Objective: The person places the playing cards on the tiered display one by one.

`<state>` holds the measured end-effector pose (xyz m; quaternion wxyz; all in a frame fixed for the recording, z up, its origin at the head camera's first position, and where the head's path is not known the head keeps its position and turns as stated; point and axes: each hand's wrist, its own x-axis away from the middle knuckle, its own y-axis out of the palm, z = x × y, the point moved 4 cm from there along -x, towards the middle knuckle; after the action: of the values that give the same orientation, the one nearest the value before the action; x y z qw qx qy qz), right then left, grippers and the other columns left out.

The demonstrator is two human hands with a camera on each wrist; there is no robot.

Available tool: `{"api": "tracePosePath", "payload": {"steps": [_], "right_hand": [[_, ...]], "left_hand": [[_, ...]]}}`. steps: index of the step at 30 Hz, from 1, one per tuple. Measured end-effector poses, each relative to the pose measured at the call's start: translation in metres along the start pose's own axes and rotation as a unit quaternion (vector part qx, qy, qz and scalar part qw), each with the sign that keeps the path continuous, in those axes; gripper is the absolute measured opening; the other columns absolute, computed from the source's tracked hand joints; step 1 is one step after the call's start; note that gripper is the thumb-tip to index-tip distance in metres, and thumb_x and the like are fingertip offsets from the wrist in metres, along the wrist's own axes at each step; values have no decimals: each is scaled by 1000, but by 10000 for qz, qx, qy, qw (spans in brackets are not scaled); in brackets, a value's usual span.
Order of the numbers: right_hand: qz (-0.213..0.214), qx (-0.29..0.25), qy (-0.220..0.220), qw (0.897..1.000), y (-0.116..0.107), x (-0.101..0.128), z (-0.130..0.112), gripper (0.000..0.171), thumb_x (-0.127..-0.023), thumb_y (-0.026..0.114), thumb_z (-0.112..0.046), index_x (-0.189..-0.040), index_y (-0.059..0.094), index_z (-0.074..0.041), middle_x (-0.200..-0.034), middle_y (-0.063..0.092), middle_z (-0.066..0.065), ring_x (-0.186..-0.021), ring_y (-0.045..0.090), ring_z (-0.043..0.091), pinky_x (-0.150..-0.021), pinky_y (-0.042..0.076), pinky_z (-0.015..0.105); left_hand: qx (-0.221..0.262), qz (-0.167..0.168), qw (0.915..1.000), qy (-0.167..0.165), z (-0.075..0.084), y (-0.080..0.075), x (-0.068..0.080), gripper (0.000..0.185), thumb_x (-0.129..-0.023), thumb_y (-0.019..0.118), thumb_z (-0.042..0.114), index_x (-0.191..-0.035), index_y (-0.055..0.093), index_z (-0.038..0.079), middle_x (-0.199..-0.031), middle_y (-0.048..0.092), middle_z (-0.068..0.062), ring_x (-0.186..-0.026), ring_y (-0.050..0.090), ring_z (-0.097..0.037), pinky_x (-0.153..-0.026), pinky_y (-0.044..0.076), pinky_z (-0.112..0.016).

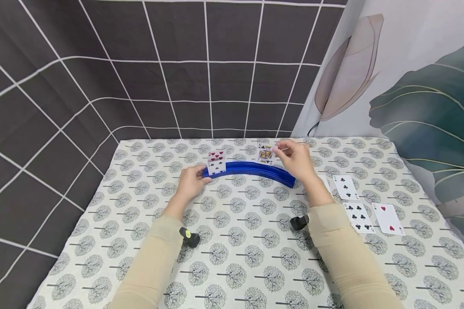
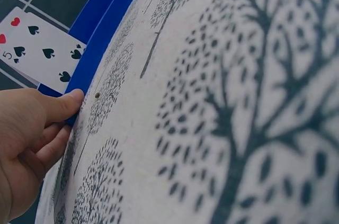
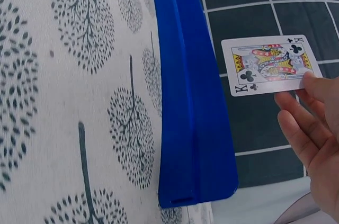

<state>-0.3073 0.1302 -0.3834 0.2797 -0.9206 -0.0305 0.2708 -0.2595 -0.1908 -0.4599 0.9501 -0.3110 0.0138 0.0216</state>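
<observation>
A curved blue card holder (image 1: 251, 168) stands on the tree-print cloth. My left hand (image 1: 191, 183) grips its left end, thumb on the near side and fingers curled at the end. Slotted in the holder by that hand are a five of spades (image 2: 47, 52) and, behind it, a hearts card (image 1: 216, 155). My right hand (image 1: 297, 159) pinches a king of clubs (image 3: 271, 66) by one edge between thumb and fingers. The king is held up beyond the holder's right half, apart from it in the right wrist view.
On the right lie a clubs card (image 1: 346, 187), another clubs card (image 1: 358, 218) and a two of hearts (image 1: 388, 219), face up. My right forearm partly covers one more card (image 1: 325, 182). A dark gridded cloth (image 1: 181, 81) hangs behind the table.
</observation>
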Motion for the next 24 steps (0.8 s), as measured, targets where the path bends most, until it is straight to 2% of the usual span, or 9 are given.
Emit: {"api": "tracePosePath", "payload": {"steps": [2, 4, 5, 7, 10, 12, 24], "right_hand": [[-10, -58, -50, 10000, 3, -1, -2, 13, -93, 73, -3, -101, 70, 6, -94, 74, 22, -76, 74, 36, -67, 64, 24], [-44, -90, -45, 9999, 5, -2, -3, 12, -93, 72, -3, -100, 70, 6, -94, 74, 21, -77, 74, 35, -66, 60, 15], [-61, -93, -42, 9999, 7, -2, -3, 12, -93, 72, -3, -101, 70, 6, -94, 74, 21, -78, 74, 35, -67, 60, 14], [-92, -74, -27, 9999, 10, -3, -5, 11, -94, 72, -4, -101, 70, 6, -95, 74, 21, -79, 74, 35, -69, 62, 20], [-111, -48, 6, 9999, 13, -3, -6, 12, -94, 72, -5, -101, 71, 5, -96, 74, 20, -81, 75, 34, -72, 65, 37], [-123, -33, 19, 9999, 15, -3, -7, 12, -94, 72, -6, -101, 71, 4, -96, 74, 20, -81, 75, 34, -73, 65, 44], [-169, -102, -100, 9998, 24, -7, -12, 12, -93, 72, -3, -103, 71, 5, -97, 74, 20, -81, 75, 33, -74, 66, 41]], "left_hand": [[3, -2, 10000, 10, 0, 0, 0, 47, -85, 80, 4, -128, 64, -6, -116, 69, -27, -108, 70, -35, -94, 60, -32], [-15, 5, 10000, 25, 0, 0, 1, 46, -85, 80, 4, -127, 64, -6, -116, 69, -27, -107, 70, -35, -93, 60, -32], [-29, 12, 10000, 33, 0, 0, 1, 46, -85, 80, 4, -127, 64, -6, -116, 69, -27, -107, 70, -35, -93, 60, -32], [-62, 20, 10000, 54, 1, 0, 1, 46, -85, 80, 4, -127, 64, -6, -115, 69, -27, -107, 70, -36, -93, 60, -33], [-112, 18, 9999, 52, 1, 0, 1, 47, -85, 80, 5, -128, 64, -6, -116, 69, -27, -108, 70, -36, -94, 60, -34], [-126, 13, 9999, 27, 1, 0, 1, 47, -85, 80, 5, -128, 64, -6, -116, 69, -27, -108, 70, -36, -94, 60, -34], [26, -42, 10000, -32, 1, 0, 1, 48, -85, 80, 4, -129, 63, -6, -117, 69, -27, -108, 70, -36, -94, 60, -33]]}}
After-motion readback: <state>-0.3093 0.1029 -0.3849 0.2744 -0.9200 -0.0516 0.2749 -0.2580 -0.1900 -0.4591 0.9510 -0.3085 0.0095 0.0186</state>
